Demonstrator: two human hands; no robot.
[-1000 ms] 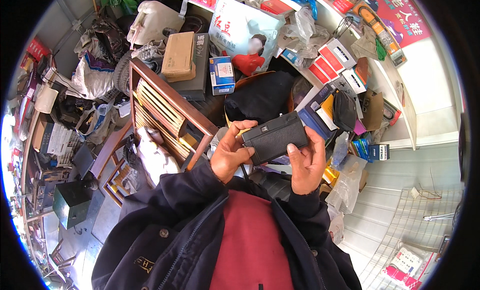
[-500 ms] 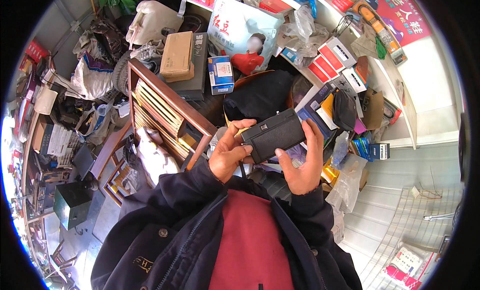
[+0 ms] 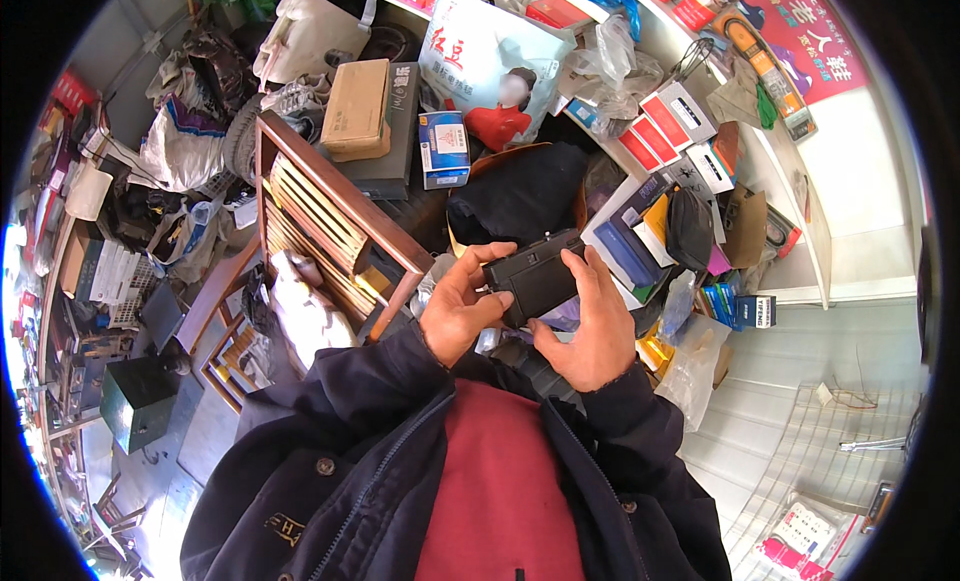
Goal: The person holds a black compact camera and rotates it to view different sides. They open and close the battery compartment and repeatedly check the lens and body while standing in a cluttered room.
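A black film camera (image 3: 537, 284) is held up in front of my chest, its flat back facing me and its top edge with small knobs showing. My left hand (image 3: 462, 306) grips its left end, thumb on the back and fingers behind the top corner. At the right end, my right hand (image 3: 592, 326) has its fingers bent over the upper corner. The right thumb lies near the camera's lower edge; whether it presses there I cannot tell. Beyond the camera is a dark cloth (image 3: 520, 196) in a brown-edged container.
Left of my hands stands a brown wooden frame (image 3: 345, 196) with slats. Behind it are a cardboard box (image 3: 357, 111), a blue-and-white box (image 3: 444, 151) and a large pale bag (image 3: 490, 61). Several small boxes, a black pouch (image 3: 690, 229) and clear plastic (image 3: 697, 366) crowd the right.
The camera has tipped so that more of its top shows, and its right end has swung closer. My right hand has shifted left, its fingers now over the upper corner.
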